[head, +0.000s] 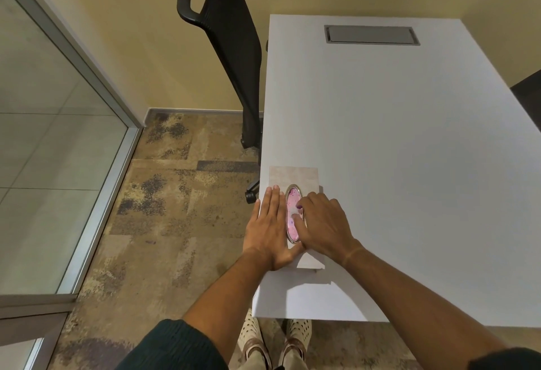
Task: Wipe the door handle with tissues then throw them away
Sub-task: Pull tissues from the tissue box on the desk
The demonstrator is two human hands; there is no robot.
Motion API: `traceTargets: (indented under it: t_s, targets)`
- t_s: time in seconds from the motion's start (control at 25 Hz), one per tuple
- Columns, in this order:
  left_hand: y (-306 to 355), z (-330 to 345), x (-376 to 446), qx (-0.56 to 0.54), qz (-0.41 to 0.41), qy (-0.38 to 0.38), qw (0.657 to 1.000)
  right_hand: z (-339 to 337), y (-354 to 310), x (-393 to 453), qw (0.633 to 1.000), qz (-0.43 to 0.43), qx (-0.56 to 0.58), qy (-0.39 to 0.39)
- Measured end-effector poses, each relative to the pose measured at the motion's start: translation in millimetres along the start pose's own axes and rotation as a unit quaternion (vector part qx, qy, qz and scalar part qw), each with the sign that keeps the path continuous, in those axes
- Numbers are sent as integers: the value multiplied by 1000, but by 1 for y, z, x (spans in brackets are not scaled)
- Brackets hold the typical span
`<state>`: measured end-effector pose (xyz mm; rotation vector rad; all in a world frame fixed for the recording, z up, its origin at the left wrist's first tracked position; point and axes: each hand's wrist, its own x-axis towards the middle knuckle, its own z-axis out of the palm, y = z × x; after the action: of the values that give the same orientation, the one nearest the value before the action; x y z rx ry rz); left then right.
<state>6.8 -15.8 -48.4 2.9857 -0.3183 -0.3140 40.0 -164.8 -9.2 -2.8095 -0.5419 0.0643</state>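
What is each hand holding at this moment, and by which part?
The left hand lies flat on the tissue box, steadying it without gripping. The right hand pinches the tissue at the box's oval opening.

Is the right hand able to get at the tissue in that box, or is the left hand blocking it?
Probably yes. The right hand already has its fingers at the oval opening of the tissue box, touching white tissue. The left hand lies flat beside the opening, not over it.
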Motion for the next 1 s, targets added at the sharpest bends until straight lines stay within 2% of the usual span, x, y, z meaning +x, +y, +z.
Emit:
traceTargets:
  t_s: [0.16, 0.28, 0.4, 0.68, 0.88, 0.92, 1.0]
  targets:
    - [0, -2, -1, -5, 3, 4, 1000, 2, 0, 2, 999, -42, -20, 5]
    - [1, -3, -1, -1, 3, -1, 1000, -4, -3, 0, 997, -54, 30, 55]
    - [0, -4, 0, 0, 4, -8, 1000, -19, -8, 8, 986, -36, 108, 122]
    - [-1, -5, -1, 4, 8, -17, 1000, -54, -1, 13, 949, 43, 255, 181]
    - [0, -6, -1, 12, 6, -22, 1000, -73, 2, 17, 899, 115, 386, 170]
    - [0, -6, -1, 12, 5, -23, 1000, -78, 2, 20, 881, 128, 430, 149]
    - [0, -6, -1, 16, 6, -25, 1000, -87, -1, 25, 823, 146, 539, 107]
